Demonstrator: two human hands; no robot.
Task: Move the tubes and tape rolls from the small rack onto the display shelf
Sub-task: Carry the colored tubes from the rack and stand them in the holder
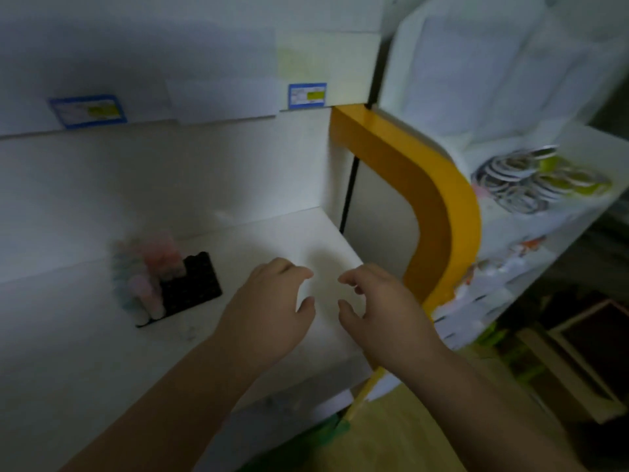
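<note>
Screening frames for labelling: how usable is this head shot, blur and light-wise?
Head view: dim and underexposed overall, with soft motion blur. The pastel tubes in the black rack smear into each other, so a count is unreliable. The tape rolls at right are streaked. Price labels are unreadable. Wide-angle bending curves the yellow trim. Left hand and right hand read clearly, both empty.

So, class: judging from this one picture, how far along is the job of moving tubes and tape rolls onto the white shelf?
Done: a cluster of pastel pink and blue tubes stands on the white display shelf beside a black perforated holder. In hand: nothing; the left hand and right hand hover loosely curled over bare shelf. Left: the pile of patterned tape rolls sits in the white rack on the right.
</note>
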